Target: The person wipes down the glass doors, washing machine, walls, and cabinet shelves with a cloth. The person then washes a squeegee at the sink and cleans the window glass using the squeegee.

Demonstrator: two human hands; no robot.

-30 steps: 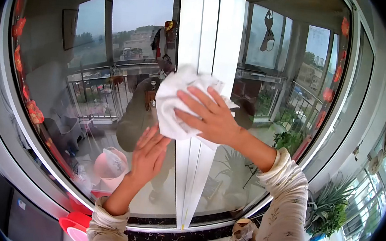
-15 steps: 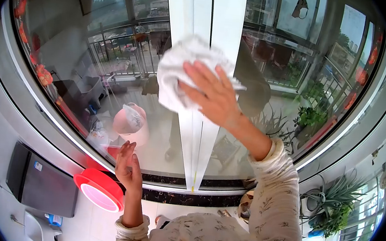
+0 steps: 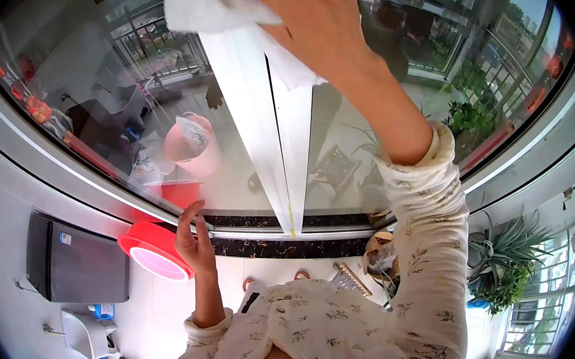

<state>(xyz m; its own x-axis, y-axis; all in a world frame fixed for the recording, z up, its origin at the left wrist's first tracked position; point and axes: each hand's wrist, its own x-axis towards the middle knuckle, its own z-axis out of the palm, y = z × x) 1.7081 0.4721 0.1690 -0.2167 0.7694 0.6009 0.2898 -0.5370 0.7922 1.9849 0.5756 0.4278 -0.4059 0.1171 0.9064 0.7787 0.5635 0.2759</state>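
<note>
My right hand (image 3: 319,27) presses a white cloth (image 3: 193,4) against the upper part of the white door frame (image 3: 249,106), between two glass panes. Its fingers lie over the cloth, cut off partly by the top of the view. A loose fold of cloth hangs below the palm. My left hand (image 3: 198,247) is raised low on the left, fingers apart and pointing up, with nothing in it. It is close to the door's bottom rail and beside a red basin (image 3: 169,243).
A dark grey box-shaped appliance (image 3: 89,264) and a white sink (image 3: 85,336) stand at left. Green potted plants (image 3: 512,253) are at right. Near the sill are a brown bag (image 3: 380,254) and a slatted stool (image 3: 352,280). The glass shows a pink bucket (image 3: 194,146).
My right hand has moved up the door frame with the cloth, toward the top of the view. The view has tilted and shifted; my left hand stays low by the basin.
</note>
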